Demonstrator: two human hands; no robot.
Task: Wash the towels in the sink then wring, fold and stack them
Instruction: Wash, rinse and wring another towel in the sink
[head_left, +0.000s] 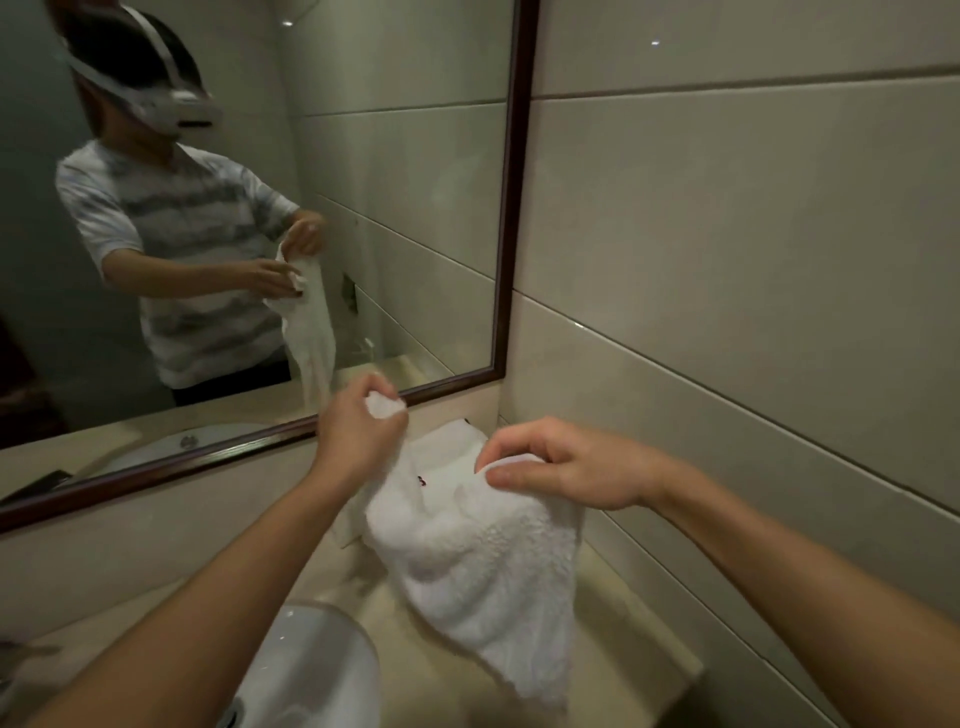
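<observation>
White fluffy terry towel (467, 561) held up over the beige stone surface (441, 670) at its back right corner; left hand (358, 436) fist-grips one corner, right hand (566, 467) pinches the edge. Folded white towel (452, 447) behind, mostly hidden. White round sink (322, 670) cut off.

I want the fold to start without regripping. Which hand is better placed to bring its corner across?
Probably the right hand: it pinches the towel by an open top edge, while the left hand holds a bunched corner.
</observation>
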